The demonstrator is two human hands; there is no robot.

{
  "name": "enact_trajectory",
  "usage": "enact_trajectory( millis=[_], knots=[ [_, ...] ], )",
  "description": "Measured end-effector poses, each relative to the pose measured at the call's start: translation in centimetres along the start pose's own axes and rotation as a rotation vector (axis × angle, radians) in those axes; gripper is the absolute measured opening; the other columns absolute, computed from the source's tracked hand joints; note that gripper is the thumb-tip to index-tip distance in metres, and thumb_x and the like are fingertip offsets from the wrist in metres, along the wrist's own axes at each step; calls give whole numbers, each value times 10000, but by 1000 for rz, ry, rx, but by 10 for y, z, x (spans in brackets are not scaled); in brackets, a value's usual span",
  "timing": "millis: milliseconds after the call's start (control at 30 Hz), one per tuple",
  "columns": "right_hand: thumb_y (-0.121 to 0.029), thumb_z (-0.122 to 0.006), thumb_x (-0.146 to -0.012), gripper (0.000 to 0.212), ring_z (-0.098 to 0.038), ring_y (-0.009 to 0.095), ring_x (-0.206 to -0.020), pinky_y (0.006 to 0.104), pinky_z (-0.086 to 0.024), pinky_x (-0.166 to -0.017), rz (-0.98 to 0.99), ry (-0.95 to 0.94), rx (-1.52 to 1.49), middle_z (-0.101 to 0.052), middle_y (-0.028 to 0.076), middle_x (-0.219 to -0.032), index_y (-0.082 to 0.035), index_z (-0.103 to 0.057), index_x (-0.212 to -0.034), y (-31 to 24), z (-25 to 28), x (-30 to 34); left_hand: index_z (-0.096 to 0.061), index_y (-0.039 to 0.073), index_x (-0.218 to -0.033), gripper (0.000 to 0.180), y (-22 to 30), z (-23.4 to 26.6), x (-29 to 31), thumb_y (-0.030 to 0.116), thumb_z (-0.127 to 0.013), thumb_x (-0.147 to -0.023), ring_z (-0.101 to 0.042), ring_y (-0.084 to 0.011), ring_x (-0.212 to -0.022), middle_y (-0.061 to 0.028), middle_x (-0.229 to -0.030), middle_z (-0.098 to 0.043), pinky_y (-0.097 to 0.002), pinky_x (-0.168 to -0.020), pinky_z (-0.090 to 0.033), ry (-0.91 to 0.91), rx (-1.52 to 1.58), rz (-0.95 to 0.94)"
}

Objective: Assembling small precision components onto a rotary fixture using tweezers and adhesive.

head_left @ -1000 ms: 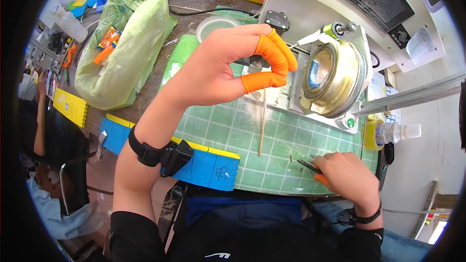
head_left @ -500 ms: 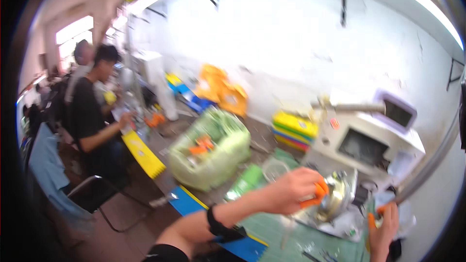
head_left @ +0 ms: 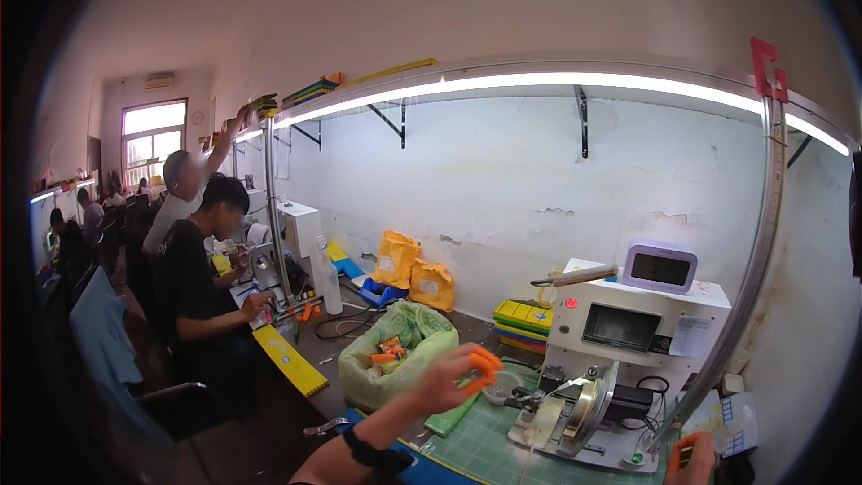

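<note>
Toward the far right corner of the green gridded mat [head_left: 480,451], a brass-coloured metal wheel [head_left: 584,408] stands on edge, right of your left hand [head_left: 452,379], fingers curled narrow, left of your right hand [head_left: 693,459], any hold in either unclear.

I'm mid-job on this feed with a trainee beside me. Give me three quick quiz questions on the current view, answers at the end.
1. True or false: the purple-framed display sits on top of the white machine.
2. What colour are the finger covers on the left hand? A) blue, B) orange, C) white.
3. Which of the person's own hands is nearer the light-green plastic bag?

Key: 1. True. 2. B. 3. The left hand; the right hand is at the lower right.
</note>
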State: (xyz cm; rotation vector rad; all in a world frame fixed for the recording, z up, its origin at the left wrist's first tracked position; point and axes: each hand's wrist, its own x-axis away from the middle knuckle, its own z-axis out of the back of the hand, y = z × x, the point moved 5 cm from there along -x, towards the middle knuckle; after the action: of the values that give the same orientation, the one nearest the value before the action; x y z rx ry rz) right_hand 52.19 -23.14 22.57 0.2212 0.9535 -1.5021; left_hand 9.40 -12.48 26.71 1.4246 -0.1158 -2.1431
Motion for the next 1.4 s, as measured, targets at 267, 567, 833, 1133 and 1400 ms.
enact_trajectory(
  millis=[267,567,833,1133,1400],
  knots=[
    [-62,-712,-928,148,-697,256,-729,354,-531,-666,118,8,-339,-706,131,-873,-41,-692,-1073,-42,68,-5,-653,4,-985,85,-6,294,257,-40,-680,-918,-682,-147,-855,-89,-1007,-679,-278,-768,-599,637,-387,602],
    [-198,-634,-1012,221,-686,246,-667,341,-518,-628,500,-307,-395,-735,114,-816,-24,-770,-1024,-102,15,29,-725,101,-1091,237,131,493,468,262,-742,-918,-468,-98,-818,39,-899,-552,-279,-765,-403,1772,-426,277],
    [-265,-503,-1095,405,-664,231,-668,317,-511,-620,518,-398,-666,-741,149,-852,76,-721,-1101,-131,-39,59,-685,18,-953,217,66,158,150,50,-824,-790,-683,-277,-868,-125,-993,-706,-357,-750,-551,285,-812,70],
    [-513,-728,-897,542,-516,165,-534,284,-323,-478,279,21,-593,-630,77,-643,16,-755,-780,-10,-120,56,-758,24,-833,172,14,-147,97,44,-865,-699,-621,-184,-601,-118,-919,-761,-291,-543,-495,-28,148,-190],
    [-507,-593,-1013,524,-544,167,-626,277,-395,-505,502,-311,-872,-632,131,-817,-1,-671,-902,25,-151,38,-782,19,-873,212,2,-233,105,-65,-877,-703,-641,-152,-679,-129,-941,-751,-233,-538,-457,-245,652,180]
  ],
)
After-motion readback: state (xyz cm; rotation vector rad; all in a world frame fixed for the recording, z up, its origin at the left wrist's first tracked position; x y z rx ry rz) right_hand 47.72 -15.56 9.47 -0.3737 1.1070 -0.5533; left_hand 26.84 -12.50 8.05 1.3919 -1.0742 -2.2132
